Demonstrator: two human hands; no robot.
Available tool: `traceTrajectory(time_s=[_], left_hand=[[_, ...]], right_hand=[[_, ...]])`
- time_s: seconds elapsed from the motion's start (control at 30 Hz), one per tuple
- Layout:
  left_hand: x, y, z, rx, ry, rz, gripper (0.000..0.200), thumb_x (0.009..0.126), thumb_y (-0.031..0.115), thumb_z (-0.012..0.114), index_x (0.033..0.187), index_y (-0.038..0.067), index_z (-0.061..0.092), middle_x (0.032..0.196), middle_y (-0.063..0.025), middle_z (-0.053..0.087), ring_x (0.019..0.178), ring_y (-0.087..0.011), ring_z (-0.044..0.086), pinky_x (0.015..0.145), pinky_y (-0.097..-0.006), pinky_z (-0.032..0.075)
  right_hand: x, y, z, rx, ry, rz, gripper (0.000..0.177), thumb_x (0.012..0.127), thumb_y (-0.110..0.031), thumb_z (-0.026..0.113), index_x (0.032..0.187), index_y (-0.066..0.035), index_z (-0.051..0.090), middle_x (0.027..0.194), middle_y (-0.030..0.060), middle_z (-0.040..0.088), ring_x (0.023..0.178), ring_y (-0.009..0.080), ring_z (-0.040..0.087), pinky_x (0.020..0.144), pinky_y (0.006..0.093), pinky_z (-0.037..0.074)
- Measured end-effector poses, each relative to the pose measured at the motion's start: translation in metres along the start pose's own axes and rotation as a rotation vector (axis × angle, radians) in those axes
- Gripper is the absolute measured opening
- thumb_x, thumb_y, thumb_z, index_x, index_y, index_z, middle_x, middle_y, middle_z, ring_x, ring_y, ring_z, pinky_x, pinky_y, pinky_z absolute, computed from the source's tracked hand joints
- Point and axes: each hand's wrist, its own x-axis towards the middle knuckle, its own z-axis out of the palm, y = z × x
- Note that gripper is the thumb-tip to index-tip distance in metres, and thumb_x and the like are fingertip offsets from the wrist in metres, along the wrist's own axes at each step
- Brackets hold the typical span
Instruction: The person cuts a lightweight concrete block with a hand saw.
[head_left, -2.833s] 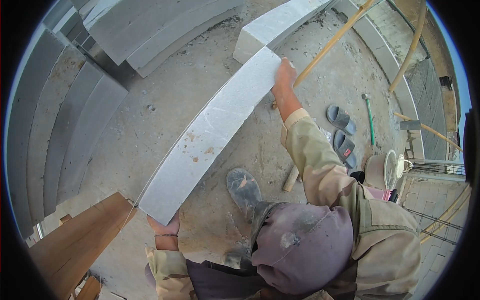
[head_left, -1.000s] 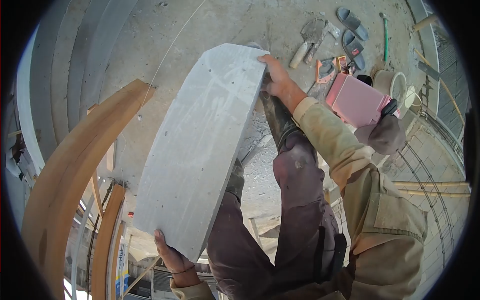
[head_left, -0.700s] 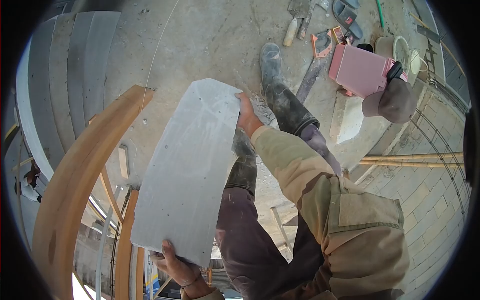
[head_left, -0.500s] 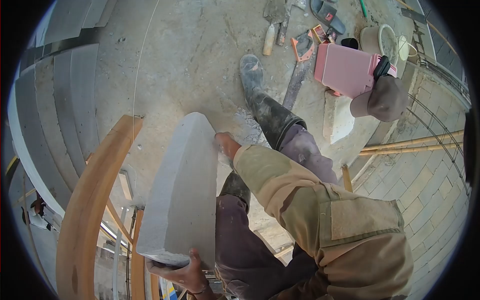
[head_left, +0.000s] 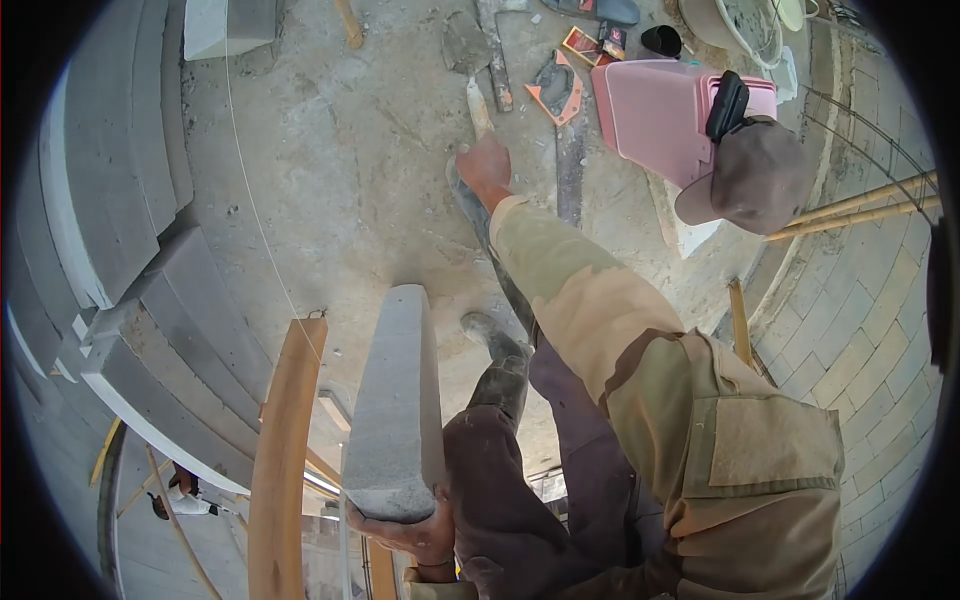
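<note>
A long grey lightweight concrete block [head_left: 395,400] stretches away from me beside my left leg. My left hand [head_left: 415,535] is closed around its near end from below, with a band at the wrist. Stretched far forward, my right hand [head_left: 483,168] has curled fingers at the handle end of a trowel [head_left: 466,45] lying on the floor; the exact grip is partly hidden. A hammer-like tool [head_left: 498,60] lies alongside the trowel. Beneath my right forearm is one rubber boot, while the other boot [head_left: 500,365] stands near the block.
Left of the block rises a wooden beam [head_left: 285,450] with a taut string [head_left: 245,180]. Stacked grey blocks [head_left: 110,170] fill the left. At right are a handsaw [head_left: 557,90], a pink container [head_left: 650,115], a cap [head_left: 760,175] and a bucket [head_left: 735,25]. Another person [head_left: 183,495] appears lower left.
My right hand has left the block's far end and reached forward to the trowel handle. The block's far end sits lower in view, with my left hand still on its near end.
</note>
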Motion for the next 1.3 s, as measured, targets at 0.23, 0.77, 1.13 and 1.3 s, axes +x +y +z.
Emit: traceTrajectory(time_s=[0.23,0.77,1.13,1.3], left_hand=[[0.008,-0.010,-0.004,0.126,-0.030,0.162,0.126,0.076,0.061,0.085,0.158,-0.010,0.020,0.145,-0.0311,0.041,0.135,-0.0511,0.046,0.109,-0.0642,0.039],[-0.036,-0.151,0.031,-0.038,0.044,0.588,0.113,0.075,0.043,0.085,0.153,-0.008,0.022,0.136,-0.0261,0.041,0.132,-0.0456,0.050,0.109,-0.0571,0.045],[-0.046,-0.219,0.049,0.194,0.259,0.739,0.123,0.077,0.070,0.078,0.157,-0.005,0.021,0.131,-0.0248,0.044,0.133,-0.0459,0.054,0.104,-0.0560,0.053],[-0.056,-0.213,0.054,-0.046,0.158,0.834,0.099,0.088,0.056,0.083,0.152,-0.003,0.035,0.131,-0.0218,0.053,0.112,-0.0334,0.061,0.086,-0.0480,0.057]], right_hand=[[0.025,0.109,-0.035,-0.173,0.022,-0.056,0.045,0.088,-0.020,0.067,0.125,0.005,0.061,0.124,0.0300,0.069,0.121,0.0449,0.065,0.103,0.0486,0.052],[-0.300,0.486,0.079,-0.091,0.057,0.639,0.034,0.088,-0.015,0.062,0.114,0.006,0.070,0.120,0.0335,0.071,0.118,0.0463,0.068,0.102,0.0501,0.055],[-0.351,0.516,0.210,-0.048,0.051,0.507,0.056,0.091,-0.016,0.067,0.141,0.003,0.049,0.145,0.0296,0.052,0.137,0.0479,0.050,0.110,0.0552,0.047],[-0.306,0.561,0.250,-0.046,0.051,0.497,0.062,0.091,-0.018,0.071,0.144,0.001,0.044,0.145,0.0289,0.052,0.133,0.0464,0.056,0.110,0.0540,0.048]])
